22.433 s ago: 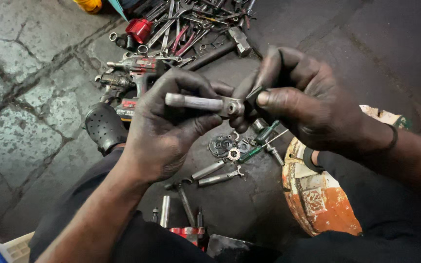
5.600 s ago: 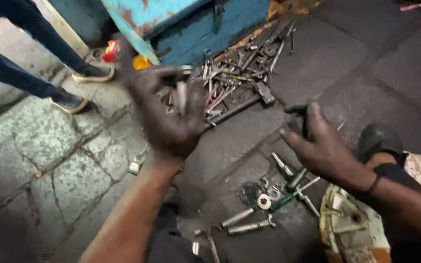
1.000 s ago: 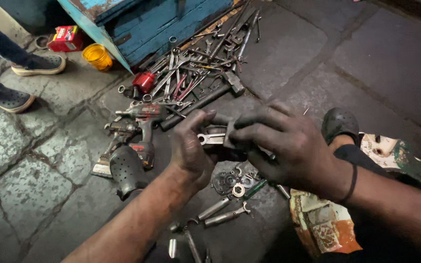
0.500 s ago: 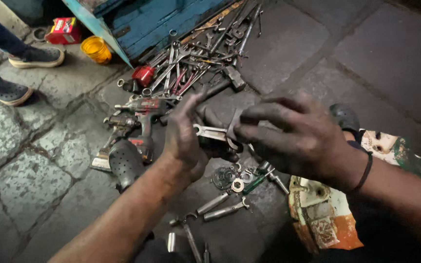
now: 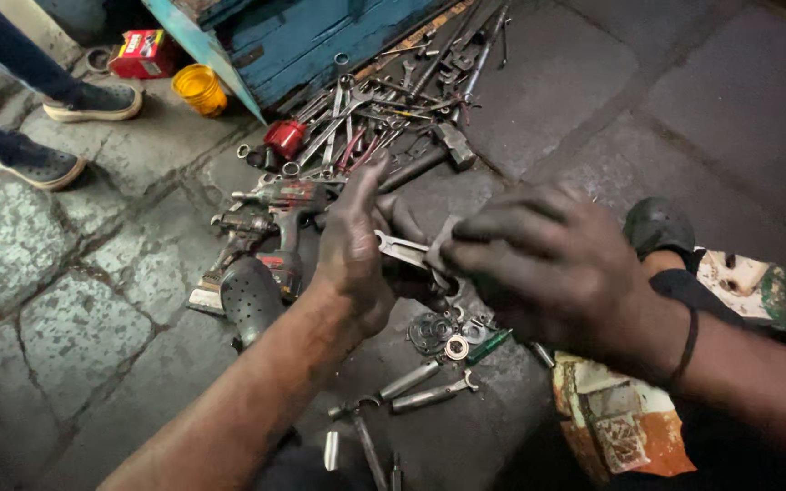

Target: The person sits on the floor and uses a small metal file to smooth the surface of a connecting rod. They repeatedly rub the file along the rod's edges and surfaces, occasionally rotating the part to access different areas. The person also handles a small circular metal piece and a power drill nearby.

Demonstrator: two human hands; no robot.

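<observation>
A flat metal spanner (image 5: 404,249) lies across the gap between the two hands, above the dark stone floor (image 5: 557,91). The left hand (image 5: 352,250) has its palm against one end of it with the fingers stretched up and out rather than wrapped round, so it steadies the tool more than it clasps it. The right hand (image 5: 548,268) is curled over the other end, its fingers (image 5: 493,227) bent down across the metal; whether they pinch the spanner fully is hidden by the knuckles. Directly beneath the grip lie dark round washers (image 5: 432,332) and a pale ring (image 5: 456,346), with a green-handled screwdriver (image 5: 486,346) just beside them and two short steel sockets bars (image 5: 420,386) a little nearer the person. To the left of the grip, close to the left wrist, sits a red and black power drill (image 5: 275,236). Beyond the grip, farther from the person, a heap of wrenches (image 5: 384,118) spreads up to a blue wooden box (image 5: 320,41), with a small red can (image 5: 284,138) at the heap's edge. Well past the drill stand a yellow tub (image 5: 198,88), a red carton (image 5: 143,53) and another person's shoes (image 5: 93,102).
</observation>
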